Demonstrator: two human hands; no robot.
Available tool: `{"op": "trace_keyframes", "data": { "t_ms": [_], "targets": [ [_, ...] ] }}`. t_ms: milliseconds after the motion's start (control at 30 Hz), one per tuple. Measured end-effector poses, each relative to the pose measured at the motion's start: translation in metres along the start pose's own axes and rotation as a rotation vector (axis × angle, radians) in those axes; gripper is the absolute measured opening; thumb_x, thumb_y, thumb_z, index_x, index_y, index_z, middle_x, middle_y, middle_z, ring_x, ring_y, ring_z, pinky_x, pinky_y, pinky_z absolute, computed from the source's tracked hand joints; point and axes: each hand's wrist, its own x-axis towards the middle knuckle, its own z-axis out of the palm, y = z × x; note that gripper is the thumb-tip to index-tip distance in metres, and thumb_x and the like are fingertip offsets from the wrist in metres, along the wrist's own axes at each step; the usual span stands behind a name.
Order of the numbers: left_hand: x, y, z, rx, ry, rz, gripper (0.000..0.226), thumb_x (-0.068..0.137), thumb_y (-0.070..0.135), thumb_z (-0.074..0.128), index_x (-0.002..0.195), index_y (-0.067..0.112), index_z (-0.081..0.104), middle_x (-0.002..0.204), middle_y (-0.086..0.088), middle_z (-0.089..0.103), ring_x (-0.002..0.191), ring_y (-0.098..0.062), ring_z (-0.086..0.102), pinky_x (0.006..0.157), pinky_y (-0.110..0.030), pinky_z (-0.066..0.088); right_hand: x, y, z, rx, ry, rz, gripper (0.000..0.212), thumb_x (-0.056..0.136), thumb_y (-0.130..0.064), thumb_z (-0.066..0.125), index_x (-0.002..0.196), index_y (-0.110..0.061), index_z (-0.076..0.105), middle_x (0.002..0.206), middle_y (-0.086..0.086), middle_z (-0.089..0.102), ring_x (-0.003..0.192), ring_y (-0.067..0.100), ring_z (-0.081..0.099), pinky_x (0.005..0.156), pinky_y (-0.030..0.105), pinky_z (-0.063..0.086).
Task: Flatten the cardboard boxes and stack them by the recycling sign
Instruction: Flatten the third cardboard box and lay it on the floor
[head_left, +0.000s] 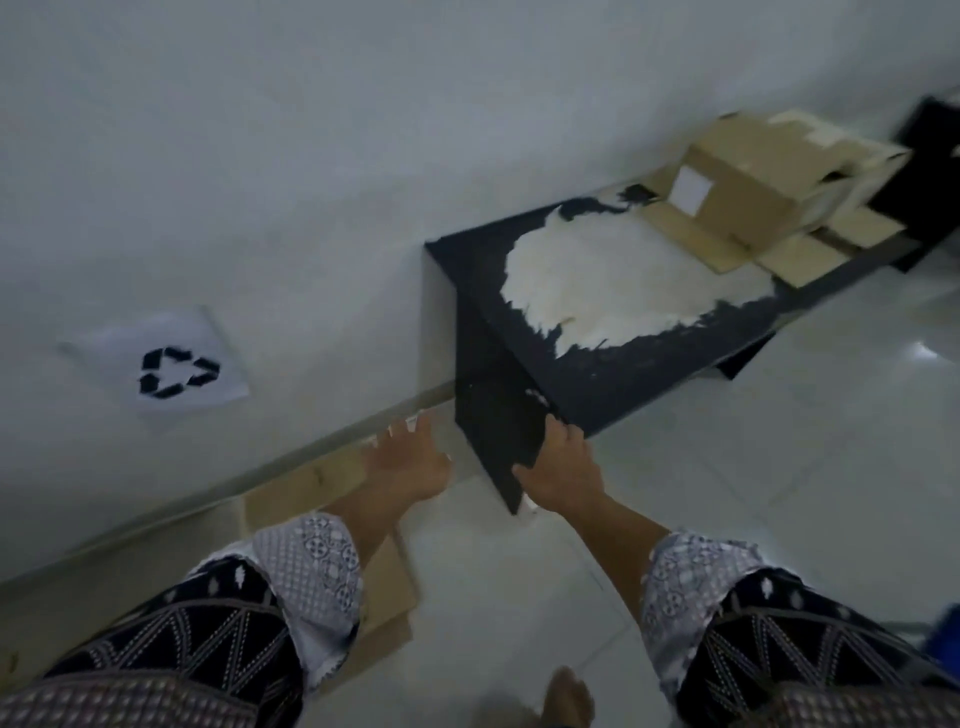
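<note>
1. Cardboard (322, 483), already flat, lies at lower left against the wall, near the sign (176, 371), where the stack belongs.
2. Left hand (410, 462) is open, fingers spread over it; contact I cannot tell.
3. Right hand (563, 467) grips the table (623, 374) edge, probably for support.
4. Boxes (753, 182) at upper right sit on the table, one not flattened.

White wall (311, 130), glossy floor tiles (779, 493), black table (649, 374)
</note>
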Motion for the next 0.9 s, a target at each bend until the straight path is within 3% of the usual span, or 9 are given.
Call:
{"op": "trace_keyframes", "data": {
  "t_ms": [467,900],
  "targets": [
    [0.065,0.299,-0.04,0.062,0.076,0.118,0.081,0.094,0.059,0.04,0.156,0.022,0.004,0.161,-0.013,0.011,0.145,-0.041,0.018,0.116,-0.053,0.021,0.123,0.209,-0.188,0.092,0.076,0.089,0.097,0.087,-0.055,0.062,0.157,-0.021,0.004,0.161,0.016,0.007,0.147,0.035,0.017,0.114,0.048,0.031],
    [0.18,0.53,-0.054,0.183,0.077,0.251,0.081,0.094,0.061,0.035,0.156,0.024,-0.002,0.163,-0.011,0.005,0.146,-0.037,0.015,0.116,-0.052,0.015,0.265,0.344,-0.323,0.117,0.191,0.209,0.097,0.085,-0.057,0.063,0.156,-0.024,0.005,0.162,0.013,0.004,0.147,0.036,0.014,0.114,0.052,0.029]
  ]
}}
